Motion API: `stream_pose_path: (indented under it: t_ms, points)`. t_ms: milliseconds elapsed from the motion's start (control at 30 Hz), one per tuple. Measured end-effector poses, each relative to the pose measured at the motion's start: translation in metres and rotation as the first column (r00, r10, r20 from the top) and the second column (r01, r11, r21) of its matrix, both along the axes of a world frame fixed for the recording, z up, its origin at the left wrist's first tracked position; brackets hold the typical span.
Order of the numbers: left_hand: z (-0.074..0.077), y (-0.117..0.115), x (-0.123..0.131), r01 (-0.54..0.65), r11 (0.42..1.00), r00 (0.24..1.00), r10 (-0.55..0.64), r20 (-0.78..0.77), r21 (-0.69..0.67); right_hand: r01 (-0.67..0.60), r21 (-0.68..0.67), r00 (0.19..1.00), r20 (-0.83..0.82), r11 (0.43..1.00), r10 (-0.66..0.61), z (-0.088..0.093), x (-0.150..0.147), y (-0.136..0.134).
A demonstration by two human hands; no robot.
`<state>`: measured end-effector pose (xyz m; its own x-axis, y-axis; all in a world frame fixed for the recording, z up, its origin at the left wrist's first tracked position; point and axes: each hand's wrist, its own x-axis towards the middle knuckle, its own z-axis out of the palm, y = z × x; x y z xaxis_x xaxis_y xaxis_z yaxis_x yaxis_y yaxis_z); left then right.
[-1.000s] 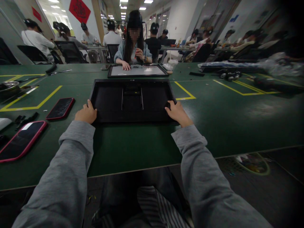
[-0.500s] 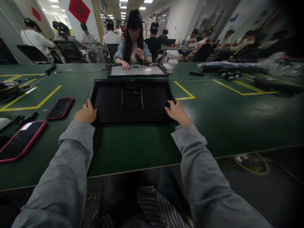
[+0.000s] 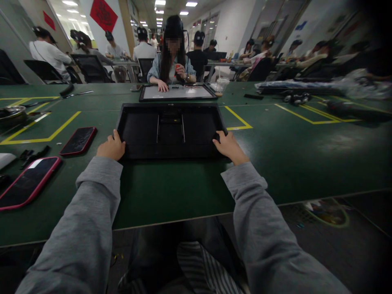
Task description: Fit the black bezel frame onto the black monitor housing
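Observation:
A black rectangular frame or shell point(image 3: 141, 126), shallow like a tray, lies on the green table point(image 3: 171, 196) in front of me. Two thin metal rails run up its middle. My left hand point(image 3: 112, 146) grips its left edge, thumb side against the rim. On the opposite side, my right hand point(image 3: 229, 146) is closed on the right edge, its fingertips over the rim. Both hands rest near the front corners.
Two phones in red cases point(image 3: 79, 141) point(image 3: 30, 181) lie at the left. Across the table, a person works over a grey panel point(image 3: 180, 92), beside a plastic cup point(image 3: 221, 85). Black parts and plastic wrap point(image 3: 352, 85) are at the right.
The view has tilted very slightly. Both hands keep their places on the black frame. The person opposite has a hand a little differently placed on an orange-red tool.

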<state>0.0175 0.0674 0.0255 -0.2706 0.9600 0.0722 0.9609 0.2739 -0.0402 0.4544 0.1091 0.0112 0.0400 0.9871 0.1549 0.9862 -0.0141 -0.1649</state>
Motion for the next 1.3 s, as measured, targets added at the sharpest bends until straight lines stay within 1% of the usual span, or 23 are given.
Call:
stream_pose_path:
  t_ms: [267,533,800,933,1300]
  points:
    - [-0.0055,0.0041,-0.0061,0.032,0.999,0.999,-0.032,-0.019,-0.003,0.012,-0.005,1.0,0.025,1.0,-0.012,0.0028,-0.0031,-0.0026]
    - [-0.005,0.0034,-0.0048,0.019,1.0,0.999,-0.019,-0.028,-0.007,0.003,0.006,1.0,0.027,1.0,-0.003,0.0014,-0.0017,-0.0013]
    - [-0.0019,0.0001,-0.0008,0.024,1.0,1.0,-0.024,-0.017,0.004,0.014,-0.024,0.999,0.033,1.0,-0.013,0.0034,-0.0033,-0.0024]
    - [-0.001,0.0,0.0002,0.013,1.0,1.0,-0.013,-0.011,0.001,0.007,-0.008,0.999,0.034,1.0,-0.007,0.0017,-0.0024,-0.0015]
    - [-0.004,0.0022,-0.0035,0.029,1.0,1.0,-0.029,0.006,0.004,0.002,0.011,1.0,0.017,1.0,-0.002,0.002,-0.0024,-0.0027]
